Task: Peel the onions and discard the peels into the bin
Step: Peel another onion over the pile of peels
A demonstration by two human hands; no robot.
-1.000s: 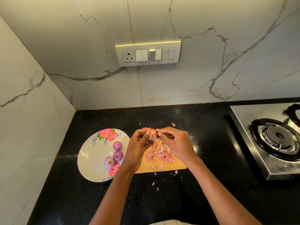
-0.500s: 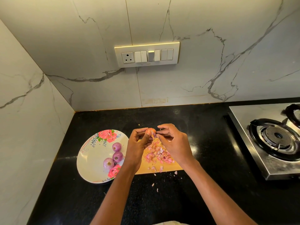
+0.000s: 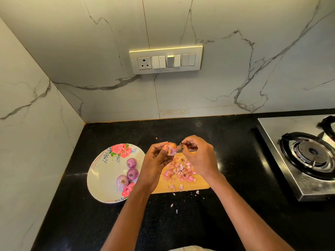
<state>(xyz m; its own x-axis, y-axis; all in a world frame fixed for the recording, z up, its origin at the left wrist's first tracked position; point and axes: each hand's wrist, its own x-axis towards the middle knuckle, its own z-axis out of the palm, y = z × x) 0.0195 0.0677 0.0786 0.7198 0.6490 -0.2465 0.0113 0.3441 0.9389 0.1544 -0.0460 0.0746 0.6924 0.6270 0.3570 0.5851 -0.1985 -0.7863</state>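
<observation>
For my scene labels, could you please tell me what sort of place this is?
Most likely a home kitchen: a gas stove on a black countertop, a marble-look backsplash, and onions being peeled over a cutting board.

Purple onions [image 3: 128,173] on white plate [image 3: 103,180] with pink roses, tan cutting board [image 3: 200,183], pink peels [image 3: 179,172], black countertop [image 3: 226,145], grey-veined white marble wall [image 3: 235,78]

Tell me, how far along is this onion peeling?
Partway. Three peeled onions sit on the flowered plate, and a heap of peels lies on the cutting board. In hand: the left hand holds an onion while the right hand pinches off a strip of skin. Left: finishing it and binning the peels, some scattered on the counter. No bin shows.
</observation>
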